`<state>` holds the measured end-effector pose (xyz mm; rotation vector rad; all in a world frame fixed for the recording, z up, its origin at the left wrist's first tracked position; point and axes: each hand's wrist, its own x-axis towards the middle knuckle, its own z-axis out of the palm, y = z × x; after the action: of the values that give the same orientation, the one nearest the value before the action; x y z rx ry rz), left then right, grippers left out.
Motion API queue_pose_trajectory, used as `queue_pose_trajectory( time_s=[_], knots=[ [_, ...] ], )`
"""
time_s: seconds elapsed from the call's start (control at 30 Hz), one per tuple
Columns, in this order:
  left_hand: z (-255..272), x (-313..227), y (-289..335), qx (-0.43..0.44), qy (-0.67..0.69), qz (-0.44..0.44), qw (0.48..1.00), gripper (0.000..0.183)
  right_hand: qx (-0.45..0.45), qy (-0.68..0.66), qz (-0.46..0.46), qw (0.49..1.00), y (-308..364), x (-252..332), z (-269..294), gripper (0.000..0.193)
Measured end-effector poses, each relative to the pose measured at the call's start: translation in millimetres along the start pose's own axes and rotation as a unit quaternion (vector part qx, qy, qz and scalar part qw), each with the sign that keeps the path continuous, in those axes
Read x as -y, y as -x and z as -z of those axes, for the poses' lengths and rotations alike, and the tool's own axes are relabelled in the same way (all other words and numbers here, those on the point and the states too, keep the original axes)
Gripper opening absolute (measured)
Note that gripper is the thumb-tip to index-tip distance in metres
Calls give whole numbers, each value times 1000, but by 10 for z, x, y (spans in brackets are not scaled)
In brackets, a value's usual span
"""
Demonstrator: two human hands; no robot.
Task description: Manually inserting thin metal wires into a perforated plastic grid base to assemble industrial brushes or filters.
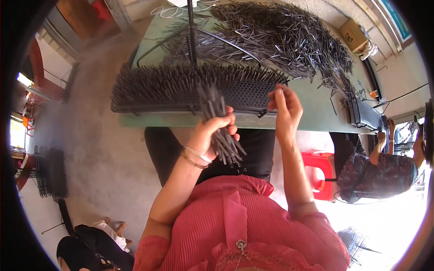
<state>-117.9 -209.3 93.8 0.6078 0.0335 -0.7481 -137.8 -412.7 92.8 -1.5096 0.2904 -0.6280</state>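
My left hand [217, 126] is closed round a bundle of thin dark sticks [212, 104], which stick out above and below the fist. Just beyond it lies a long black rack [253, 95] with a perforated face. Dark sticks stand upright, densely packed, over its left part and along its back, while holes show at the front right. My right hand [288, 110] is raised by the rack's right end, thumb and fingers drawn together. Whatever is between those fingertips, if anything, I cannot make out.
A large heap of loose dark sticks [289, 38] covers the back of the green table [316, 108]. A black metal stand [191, 45] rises behind the rack. At the right, another person [377, 174] works at a second rack [367, 114], near a red stool [318, 171].
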Motion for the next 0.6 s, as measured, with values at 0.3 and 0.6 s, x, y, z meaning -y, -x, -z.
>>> queue_pose_trajectory(
  time_s=[0.3,0.6],
  knots=[
    [206,291,-375,-26,-12,123,992,25,41,159,130,978,-742,-450,-156,20],
    [370,312,-373,-56,-63,112,990,40,81,259,230,935,-882,-507,-275,22]
  ],
)
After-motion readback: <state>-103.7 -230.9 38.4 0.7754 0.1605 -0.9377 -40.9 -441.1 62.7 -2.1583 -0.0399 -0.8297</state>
